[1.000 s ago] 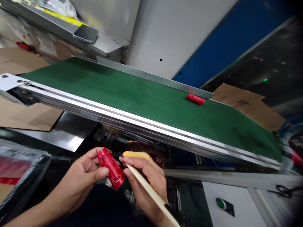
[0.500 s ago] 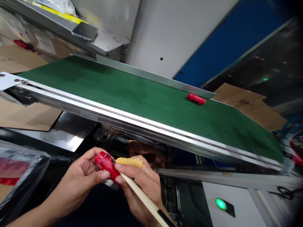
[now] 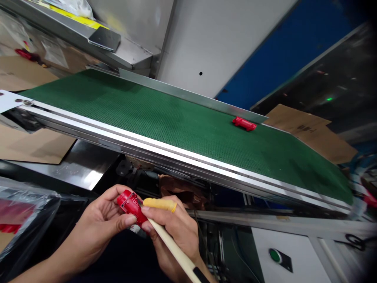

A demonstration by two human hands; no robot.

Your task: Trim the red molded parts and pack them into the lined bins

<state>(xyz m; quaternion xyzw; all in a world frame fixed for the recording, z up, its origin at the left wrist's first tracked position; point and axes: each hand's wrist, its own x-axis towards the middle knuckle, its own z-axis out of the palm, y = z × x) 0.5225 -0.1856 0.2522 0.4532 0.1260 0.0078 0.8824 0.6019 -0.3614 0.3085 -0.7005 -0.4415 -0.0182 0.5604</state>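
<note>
My left hand (image 3: pixel 100 220) is closed around one end of a red plastic part (image 3: pixel 129 204), a short tube-like moulding with raised edges and small cut-outs. In my right hand (image 3: pixel 176 232) is a long cream-handled knife (image 3: pixel 173 245) with a black band low on the handle; its thin tip shows only a little against the red part. A yellow finger cot (image 3: pixel 160 204) covers my right index finger. My right thumb and fingers also touch the lower end of the red part, and some of that end is hidden.
Ahead runs a green conveyor belt (image 3: pixel 165 118) with a metal edge; another red part (image 3: pixel 244 124) lies on its far right. A phone (image 3: pixel 105 38) rests on the metal ledge. At lower left stands a plastic-lined bin (image 3: pixel 50 204). A green button (image 3: pixel 275 256) sits at lower right.
The green button's light was lit and is now dark. The red part has turned slightly in my fingers, and my right hand has shifted a little left with the knife.
</note>
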